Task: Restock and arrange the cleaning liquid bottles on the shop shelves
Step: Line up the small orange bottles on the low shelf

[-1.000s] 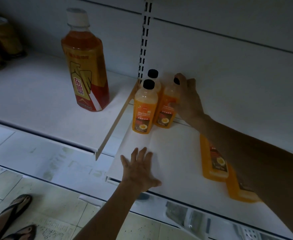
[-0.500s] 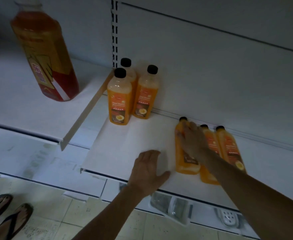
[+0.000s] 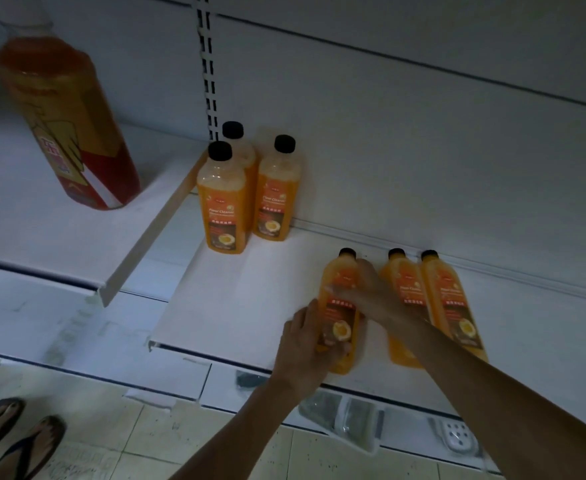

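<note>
Three orange floor cleaner bottles with black caps stand upright at the back left of the white shelf (image 3: pixel 236 306): one in front (image 3: pixel 223 206), one behind it (image 3: pixel 236 140), one to the right (image 3: pixel 275 195). Three more lie flat, caps toward the back wall. My right hand (image 3: pixel 371 292) lies across the upper half of the leftmost lying bottle (image 3: pixel 340 306), and my left hand (image 3: pixel 305 344) grips its lower end. The other two lying bottles (image 3: pixel 402 289) (image 3: pixel 454 303) rest side by side just to the right, partly under my right forearm.
A big amber bottle with a red and gold label (image 3: pixel 66 123) stands on the neighbouring shelf to the left. Clear plastic packets (image 3: pixel 340 417) and a white object (image 3: pixel 456 436) lie below the shelf's front edge. Feet in sandals (image 3: pixel 11 441) stand on the tiled floor, bottom left.
My right hand left the upright bottles at the back and came down onto the leftmost lying bottle. My left hand slid right from the bare shelf and took hold of that bottle's lower end.
</note>
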Demonstrator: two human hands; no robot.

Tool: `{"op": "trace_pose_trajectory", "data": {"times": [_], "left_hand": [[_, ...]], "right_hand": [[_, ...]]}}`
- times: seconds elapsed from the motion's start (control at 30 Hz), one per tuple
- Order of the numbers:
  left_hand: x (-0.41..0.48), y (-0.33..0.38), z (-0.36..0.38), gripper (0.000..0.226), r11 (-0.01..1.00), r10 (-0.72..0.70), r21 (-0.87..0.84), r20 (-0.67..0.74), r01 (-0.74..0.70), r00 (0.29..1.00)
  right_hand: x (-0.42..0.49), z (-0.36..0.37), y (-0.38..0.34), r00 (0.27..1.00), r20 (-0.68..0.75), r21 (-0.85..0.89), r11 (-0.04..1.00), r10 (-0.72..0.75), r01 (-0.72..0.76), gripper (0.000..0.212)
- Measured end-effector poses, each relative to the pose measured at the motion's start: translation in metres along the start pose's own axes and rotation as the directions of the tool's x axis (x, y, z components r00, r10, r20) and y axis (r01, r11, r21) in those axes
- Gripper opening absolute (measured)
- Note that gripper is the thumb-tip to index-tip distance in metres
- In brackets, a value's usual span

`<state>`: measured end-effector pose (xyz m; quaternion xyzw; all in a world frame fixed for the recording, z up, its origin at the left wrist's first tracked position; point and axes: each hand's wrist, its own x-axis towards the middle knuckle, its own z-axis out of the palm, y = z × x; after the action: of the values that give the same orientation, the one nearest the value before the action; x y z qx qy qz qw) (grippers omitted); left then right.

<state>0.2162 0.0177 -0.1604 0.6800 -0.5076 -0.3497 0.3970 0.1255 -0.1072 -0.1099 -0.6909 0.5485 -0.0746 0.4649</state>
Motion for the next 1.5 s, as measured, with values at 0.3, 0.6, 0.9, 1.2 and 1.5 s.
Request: {"op": "trace_pose_trajectory", "data": {"times": [0.3, 0.6, 0.9, 1.2, 1.5], "left_hand": [[-0.006, -0.017, -0.032, 0.079, 0.953, 0.214, -0.181, -0.164, -0.243, 0.963], [-0.007, -0.055, -0.078, 0.08, 0.751, 0.065, 0.651, -0.238, 0.11, 0.969], [-0.016, -0.046, -0.079, 0.073, 0.702, -0.08, 0.699, -0.109, 0.134, 0.991], [-0.018, -0.044, -0.078, 0.072, 0.678, -0.108, 0.723, -0.082, 0.133, 0.991], [-0.016, -0.047, -0.081, 0.114, 0.637, -0.069, 0.769, -0.018, 0.057, 0.997]], "right_hand": [[-0.027, 0.0, -0.051, 0.897, -0.129, 0.049, 0.901, -0.422, 0.431, 0.092], [-0.034, 0.048, -0.083, 0.751, -0.142, -0.256, 0.756, -0.645, 0.602, 0.072], [-0.01, 0.049, -0.103, 0.758, -0.165, -0.269, 0.768, -0.632, 0.581, 0.071], [0.016, 0.055, -0.119, 0.745, -0.237, -0.311, 0.775, -0.624, 0.55, 0.073], [0.029, 0.065, -0.128, 0.72, -0.338, -0.406, 0.784, -0.606, 0.47, 0.073]]}}
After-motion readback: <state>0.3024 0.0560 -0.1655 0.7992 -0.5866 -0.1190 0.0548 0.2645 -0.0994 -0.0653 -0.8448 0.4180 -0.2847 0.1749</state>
